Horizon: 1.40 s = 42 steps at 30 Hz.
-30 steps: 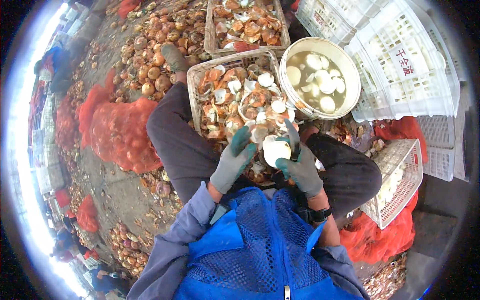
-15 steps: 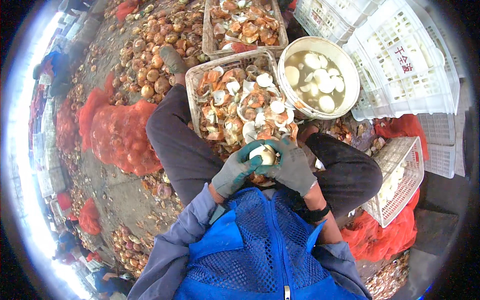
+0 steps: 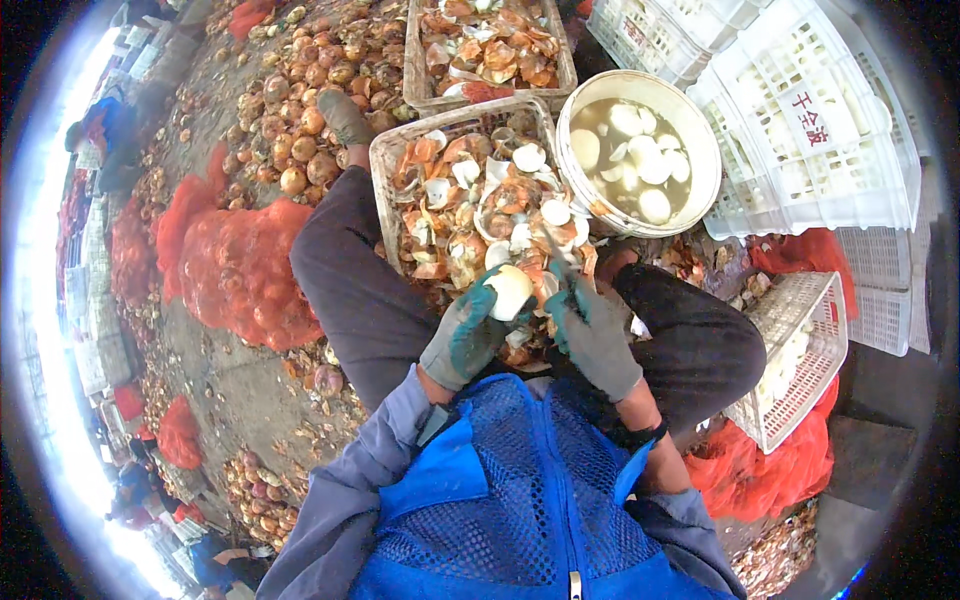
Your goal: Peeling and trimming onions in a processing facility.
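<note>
A peeled white onion is gripped in my left hand, which wears a grey glove with green-coated fingers. My right hand, gloved alike, is just to the right, apart from the onion and closed round a small knife. The knife's narrow dark blade points up and away; its handle is hidden in the glove. Both hands are above the near edge of a crate heaped with brown onion skins and white onion pieces.
At the right stands a white bucket of peeled onions in cloudy water. White crates are stacked beyond it. A tilted crate stands by my right knee. Red mesh sacks and loose unpeeled onions lie leftward. A second skins crate stands behind.
My hands were together round the onion; now they are apart. The right hand has moved slightly right, and the knife blade now shows. The onion has shifted a little left with my left hand.
</note>
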### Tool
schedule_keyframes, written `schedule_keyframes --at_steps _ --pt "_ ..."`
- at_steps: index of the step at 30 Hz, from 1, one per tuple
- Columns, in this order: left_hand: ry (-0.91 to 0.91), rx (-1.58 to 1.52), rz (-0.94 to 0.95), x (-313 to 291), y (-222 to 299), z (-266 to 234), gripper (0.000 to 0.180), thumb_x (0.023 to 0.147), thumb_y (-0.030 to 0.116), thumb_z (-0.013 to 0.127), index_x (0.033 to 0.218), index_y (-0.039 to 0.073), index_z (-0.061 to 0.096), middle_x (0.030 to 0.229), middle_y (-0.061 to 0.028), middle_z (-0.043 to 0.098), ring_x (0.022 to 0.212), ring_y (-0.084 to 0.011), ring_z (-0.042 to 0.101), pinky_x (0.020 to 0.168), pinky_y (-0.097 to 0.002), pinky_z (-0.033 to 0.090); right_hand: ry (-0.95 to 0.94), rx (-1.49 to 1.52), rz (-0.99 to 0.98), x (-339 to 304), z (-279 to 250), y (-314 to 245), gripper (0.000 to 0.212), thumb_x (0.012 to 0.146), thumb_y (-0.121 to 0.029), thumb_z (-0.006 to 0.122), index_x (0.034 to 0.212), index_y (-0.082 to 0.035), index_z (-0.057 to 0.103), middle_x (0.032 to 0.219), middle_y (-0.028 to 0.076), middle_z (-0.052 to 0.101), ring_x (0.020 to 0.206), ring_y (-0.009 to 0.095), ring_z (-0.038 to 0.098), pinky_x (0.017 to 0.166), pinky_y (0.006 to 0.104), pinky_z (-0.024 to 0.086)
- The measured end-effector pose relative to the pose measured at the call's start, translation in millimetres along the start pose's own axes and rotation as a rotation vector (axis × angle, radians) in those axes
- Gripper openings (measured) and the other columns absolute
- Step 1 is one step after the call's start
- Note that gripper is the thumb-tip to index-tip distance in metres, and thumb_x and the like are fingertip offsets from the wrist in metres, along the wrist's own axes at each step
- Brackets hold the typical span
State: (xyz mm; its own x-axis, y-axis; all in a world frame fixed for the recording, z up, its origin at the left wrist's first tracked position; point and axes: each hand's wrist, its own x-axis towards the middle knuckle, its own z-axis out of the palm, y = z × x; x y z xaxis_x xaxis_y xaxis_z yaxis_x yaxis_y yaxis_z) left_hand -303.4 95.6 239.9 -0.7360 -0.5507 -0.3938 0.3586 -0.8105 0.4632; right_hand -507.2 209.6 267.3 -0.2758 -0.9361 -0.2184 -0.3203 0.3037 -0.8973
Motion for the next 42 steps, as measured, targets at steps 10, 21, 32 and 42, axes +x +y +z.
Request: schedule_keyframes --at_steps 10,21,32,42 --pt "0.078 0.036 -0.012 1.7 -3.6 6.3 0.063 0.110 0.042 0.066 0.160 0.006 0.050 0.149 -0.0082 0.064 0.135 -0.0236 0.063 0.115 -0.0410 0.052 0.034 -0.443 -0.155 -1.8 19.0 -36.1 0.074 0.096 -0.022 0.069 0.164 -0.009 0.043 0.118 0.021 0.071 0.103 0.042 0.071 0.086 0.0545 0.057" --pt "0.118 0.022 -0.011 1.9 -8.8 1.0 0.057 0.108 0.040 0.070 0.153 0.007 0.056 0.140 -0.0071 0.068 0.124 -0.0218 0.067 0.107 -0.0385 0.055 -0.040 -0.655 -0.158 2.9 18.5 -31.4 0.075 0.096 -0.023 0.071 0.163 -0.005 0.045 0.121 0.021 0.071 0.093 0.039 0.071 0.077 0.0490 0.058" --pt "-0.034 -0.101 -0.056 0.9 -4.2 -7.2 0.064 0.107 0.049 0.068 0.150 0.003 0.059 0.139 -0.0135 0.072 0.123 -0.0311 0.072 0.106 -0.0451 0.059 -0.040 -0.666 0.054 3.9 14.5 43.4 0.069 0.096 -0.019 0.069 0.160 -0.007 0.045 0.123 0.027 0.071 0.100 0.041 0.074 0.081 0.0526 0.060" --pt "0.044 0.246 0.017 -7.7 6.6 13.7 0.077 0.101 0.047 0.079 0.156 0.000 0.054 0.146 -0.0128 0.068 0.135 -0.0261 0.065 0.116 -0.0408 0.052 0.127 -0.508 -0.190 -3.7 -1.0 -25.8 0.066 0.097 -0.017 0.068 0.159 -0.006 0.048 0.117 0.021 0.073 0.095 0.040 0.074 0.082 0.0527 0.059"
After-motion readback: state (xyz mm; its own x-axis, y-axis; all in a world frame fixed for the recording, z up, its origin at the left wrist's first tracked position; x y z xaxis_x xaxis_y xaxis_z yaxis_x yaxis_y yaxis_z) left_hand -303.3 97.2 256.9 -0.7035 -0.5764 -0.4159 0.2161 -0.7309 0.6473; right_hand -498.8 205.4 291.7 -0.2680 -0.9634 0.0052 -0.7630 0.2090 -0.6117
